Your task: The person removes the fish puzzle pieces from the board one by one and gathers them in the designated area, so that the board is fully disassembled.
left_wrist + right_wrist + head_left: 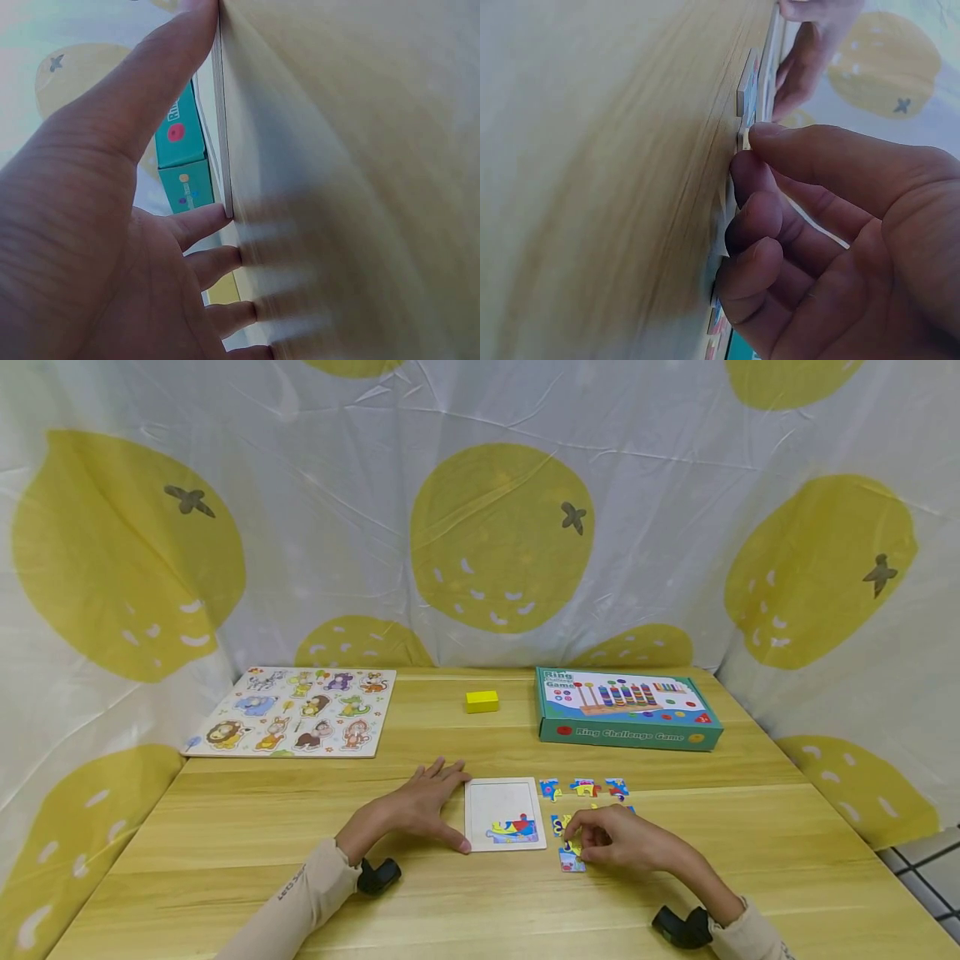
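A white puzzle board (501, 802) lies on the table, with joined jigsaw pieces (517, 830) in its lower right corner. My left hand (422, 806) is spread along its left edge; thumb and index finger touch the rim in the left wrist view. To the right of the board, my right hand (626, 839) has its fingers curled and pinches a jigsaw piece (744, 139) between thumb and index finger. That piece is mostly hidden by the fingertips. Around this hand lie loose pieces: one (572, 861) just below, another (556, 825) to its left, and others partly covered.
A row of loose pieces (586, 787) lies beyond the right hand. Farther back are an animal puzzle board (288, 749) at the left, a yellow block (482, 702) in the middle and a green game box (630, 735) at the right. A lemon-print curtain (645, 435) hangs behind.
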Tool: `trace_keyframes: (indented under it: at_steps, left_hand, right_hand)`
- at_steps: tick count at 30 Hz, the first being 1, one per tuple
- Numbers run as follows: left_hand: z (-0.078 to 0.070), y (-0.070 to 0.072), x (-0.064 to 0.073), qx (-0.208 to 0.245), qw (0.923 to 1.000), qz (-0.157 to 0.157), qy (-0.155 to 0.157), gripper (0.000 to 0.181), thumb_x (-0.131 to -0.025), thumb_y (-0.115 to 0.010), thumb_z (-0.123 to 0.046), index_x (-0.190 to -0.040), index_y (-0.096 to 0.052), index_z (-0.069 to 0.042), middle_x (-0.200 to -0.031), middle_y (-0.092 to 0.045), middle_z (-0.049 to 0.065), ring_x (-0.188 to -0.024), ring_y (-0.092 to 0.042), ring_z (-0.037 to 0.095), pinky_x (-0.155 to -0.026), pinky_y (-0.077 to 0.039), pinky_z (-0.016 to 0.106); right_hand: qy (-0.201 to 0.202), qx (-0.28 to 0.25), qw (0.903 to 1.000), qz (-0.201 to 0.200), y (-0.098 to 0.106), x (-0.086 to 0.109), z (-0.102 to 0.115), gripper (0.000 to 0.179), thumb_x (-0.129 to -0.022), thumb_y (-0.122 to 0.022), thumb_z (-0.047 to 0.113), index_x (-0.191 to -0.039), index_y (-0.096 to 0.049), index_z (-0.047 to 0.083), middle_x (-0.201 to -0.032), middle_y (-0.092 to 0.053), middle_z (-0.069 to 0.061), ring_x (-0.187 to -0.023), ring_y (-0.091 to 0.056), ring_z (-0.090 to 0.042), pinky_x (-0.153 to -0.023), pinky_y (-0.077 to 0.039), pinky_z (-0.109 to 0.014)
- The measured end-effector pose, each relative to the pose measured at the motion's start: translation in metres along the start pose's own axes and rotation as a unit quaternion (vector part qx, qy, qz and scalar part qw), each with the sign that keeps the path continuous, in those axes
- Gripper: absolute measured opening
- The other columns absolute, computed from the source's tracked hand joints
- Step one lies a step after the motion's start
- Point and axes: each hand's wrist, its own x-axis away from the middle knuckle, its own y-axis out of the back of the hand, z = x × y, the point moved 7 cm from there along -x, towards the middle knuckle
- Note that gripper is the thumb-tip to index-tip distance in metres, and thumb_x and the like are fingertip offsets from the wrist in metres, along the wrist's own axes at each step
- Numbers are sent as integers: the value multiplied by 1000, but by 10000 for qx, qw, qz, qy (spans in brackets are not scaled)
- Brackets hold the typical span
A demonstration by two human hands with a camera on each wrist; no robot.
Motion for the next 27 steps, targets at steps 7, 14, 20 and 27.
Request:
trace_keyframes:
  at_steps: [7, 14, 20, 27]
  left_hand:
    - [0, 0, 0, -12, 10000, -1, -6, 102, -68, -78, -59, -147, -34, -11, -159, -16, 15, -146, -4, 41, -115, -3, 59]
    - [0, 0, 0, 7, 10000, 18, 9, 102, -69, -78, -58, -147, -33, -11, -159, -16, 15, -146, -4, 41, -115, -3, 59]
    - [0, 0, 1, -9, 10000, 20, 2, 102, -69, -78, -58, -148, -33, -11, -159, -16, 15, -145, -5, 41, -115, -3, 59]
    - [-1, 1, 1, -7, 10000, 33, 51, 102, -69, -78, -58, -148, -33, -12, -159, -16, 14, -146, -4, 40, -116, -3, 59]
  right_hand:
    - [-25, 64, 10000, -66, 2, -2, 2, 18, -89, -65, 8, -107, -65, 11, -75, -55, 9, -66, -49, -1, -59, -45, -18]
    - [124, 442, 9982, -373, 8, -13, 14, 20, -89, -66, 8, -109, -65, 10, -78, -57, 9, -71, -51, -3, -63, -48, -21]
    - [224, 833, 9944, -616, 12, -27, 27, 28, -89, -68, 13, -116, -63, 9, -99, -64, 2, -89, -58, -14, -75, -53, -28]
    - [451, 1058, 9923, -462, 4, -46, 39, 39, -90, -68, 17, -126, -60, 9, -124, -61, -3, -111, -57, -23, -91, -50, -41]
